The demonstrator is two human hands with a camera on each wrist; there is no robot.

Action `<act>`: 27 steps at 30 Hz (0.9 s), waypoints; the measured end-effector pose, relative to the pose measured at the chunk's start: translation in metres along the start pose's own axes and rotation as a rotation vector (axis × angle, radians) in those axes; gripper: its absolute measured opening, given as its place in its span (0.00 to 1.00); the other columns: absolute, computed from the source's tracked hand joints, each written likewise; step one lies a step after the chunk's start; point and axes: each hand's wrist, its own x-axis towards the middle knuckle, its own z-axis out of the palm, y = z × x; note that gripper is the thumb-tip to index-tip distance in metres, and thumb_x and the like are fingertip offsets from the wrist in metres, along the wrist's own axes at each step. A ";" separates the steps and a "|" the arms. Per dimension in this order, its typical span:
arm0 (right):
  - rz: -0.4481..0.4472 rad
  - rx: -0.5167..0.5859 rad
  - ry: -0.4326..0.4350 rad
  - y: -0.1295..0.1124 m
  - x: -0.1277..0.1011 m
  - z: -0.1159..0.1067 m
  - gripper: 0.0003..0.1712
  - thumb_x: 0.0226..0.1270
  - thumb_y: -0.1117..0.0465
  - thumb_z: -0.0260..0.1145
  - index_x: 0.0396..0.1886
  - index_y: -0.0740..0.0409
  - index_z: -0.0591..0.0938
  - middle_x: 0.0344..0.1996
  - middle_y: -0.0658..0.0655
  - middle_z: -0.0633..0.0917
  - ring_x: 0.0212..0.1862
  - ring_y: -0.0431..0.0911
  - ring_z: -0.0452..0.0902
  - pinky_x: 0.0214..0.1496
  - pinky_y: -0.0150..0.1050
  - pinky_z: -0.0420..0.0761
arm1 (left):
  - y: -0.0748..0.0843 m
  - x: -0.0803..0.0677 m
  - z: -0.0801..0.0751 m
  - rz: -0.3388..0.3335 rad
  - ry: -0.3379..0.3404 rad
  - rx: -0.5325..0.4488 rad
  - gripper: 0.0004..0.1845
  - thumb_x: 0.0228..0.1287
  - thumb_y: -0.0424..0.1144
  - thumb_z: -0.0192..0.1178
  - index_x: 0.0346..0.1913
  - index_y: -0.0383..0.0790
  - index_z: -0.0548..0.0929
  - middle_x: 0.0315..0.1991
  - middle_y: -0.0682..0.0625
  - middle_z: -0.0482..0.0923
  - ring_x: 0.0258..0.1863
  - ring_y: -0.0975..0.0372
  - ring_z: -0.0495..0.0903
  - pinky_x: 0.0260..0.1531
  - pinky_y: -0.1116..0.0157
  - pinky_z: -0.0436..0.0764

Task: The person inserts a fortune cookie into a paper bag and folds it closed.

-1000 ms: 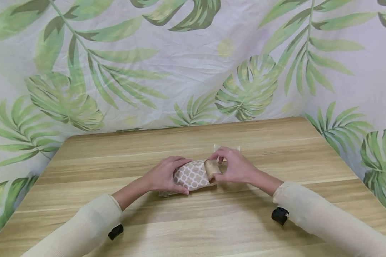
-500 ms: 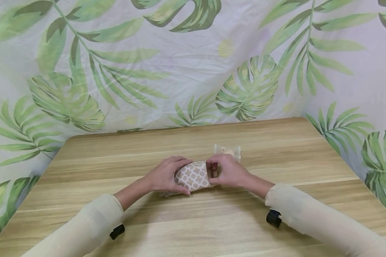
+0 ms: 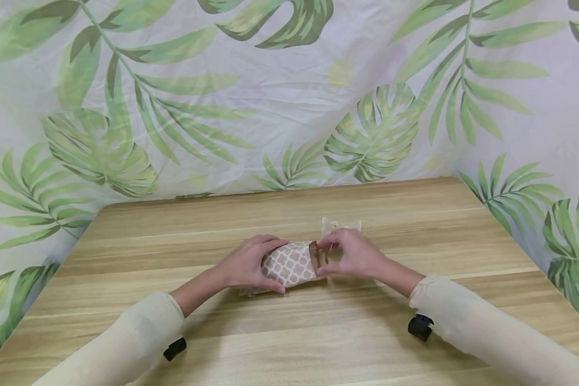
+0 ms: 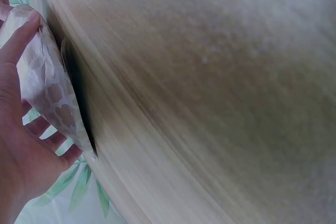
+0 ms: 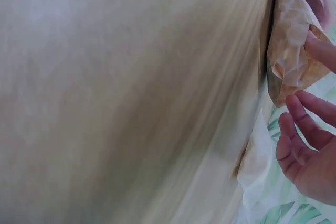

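Note:
A tan paper bag [image 3: 289,264] with a white quatrefoil pattern lies on its side on the wooden table, its mouth facing right. My left hand [image 3: 246,262] grips its closed end, thumb along the near side and fingers on the far side; the left wrist view shows the crinkled bag [image 4: 52,85] in that grip. At the mouth, my right hand [image 3: 349,253] holds the rim between thumb and index finger, one at each edge. Its other fingers [image 5: 294,129] curl loosely away from the paper in the right wrist view. The bag's inside is mostly hidden.
Just behind my right hand lies a small clear packet [image 3: 329,224], partly covered by that hand. Clear plastic [image 3: 247,292] shows under the left hand. The wooden table [image 3: 289,343] ends at a leaf-print cloth [image 3: 280,107]. A black device [image 3: 420,327] hangs under the right sleeve.
My right hand first reached into the bag's mouth, then drew back right to its rim. The packet behind showed more half a second ago. My left hand stays on the bag.

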 end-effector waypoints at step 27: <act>0.064 0.124 0.074 -0.005 0.010 0.020 0.20 0.53 0.65 0.80 0.47 0.63 0.90 0.33 0.53 0.85 0.35 0.43 0.78 0.39 0.35 0.80 | 0.000 0.001 0.001 -0.003 0.005 0.012 0.54 0.43 0.61 0.82 0.72 0.37 0.75 0.65 0.39 0.76 0.64 0.45 0.76 0.62 0.42 0.76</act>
